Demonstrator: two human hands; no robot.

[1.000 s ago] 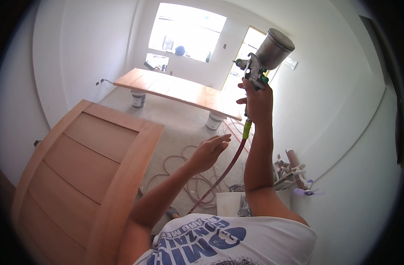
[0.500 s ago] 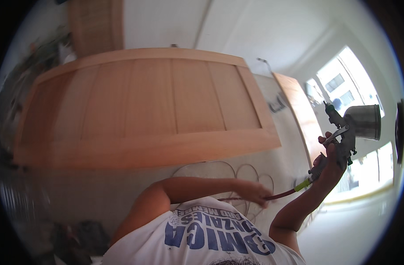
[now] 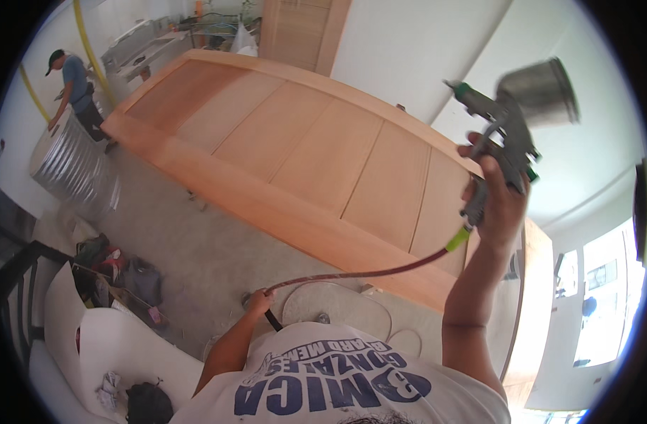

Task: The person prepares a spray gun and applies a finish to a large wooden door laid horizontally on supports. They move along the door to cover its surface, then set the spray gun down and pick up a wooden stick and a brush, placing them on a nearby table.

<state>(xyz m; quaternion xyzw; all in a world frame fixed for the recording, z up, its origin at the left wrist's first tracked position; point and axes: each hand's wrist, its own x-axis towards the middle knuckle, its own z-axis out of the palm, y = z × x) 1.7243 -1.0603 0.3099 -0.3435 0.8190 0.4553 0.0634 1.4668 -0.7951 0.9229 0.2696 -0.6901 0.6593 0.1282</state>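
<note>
A grey spray gun (image 3: 513, 145) with a round metal cup (image 3: 539, 92) is raised at the right, and my right hand (image 3: 503, 205) is closed around its grip. A dark red air hose (image 3: 366, 273) joins the gun at a yellow-green fitting (image 3: 457, 239). Lower down, my left hand (image 3: 260, 302) is closed on that hose, near my waist. In front of me lies a large wooden panelled door (image 3: 302, 148), raised off the floor. Its upper left panel is a darker reddish brown than the others. The gun and my right hand overlap the door's right end.
A co-worker (image 3: 74, 88) in a blue shirt stands at the far left, beside a shiny corrugated roll (image 3: 72, 162). Bags and clutter (image 3: 136, 283) lie at lower left. Another door (image 3: 302, 35) leans against the back wall; a wooden panel (image 3: 532, 304) stands at right. Hose loops (image 3: 351, 290) cross the floor.
The view has swung left, bringing in the co-worker and clutter. My right hand has lifted the spray gun. My left hand has moved left and now grips the hose.
</note>
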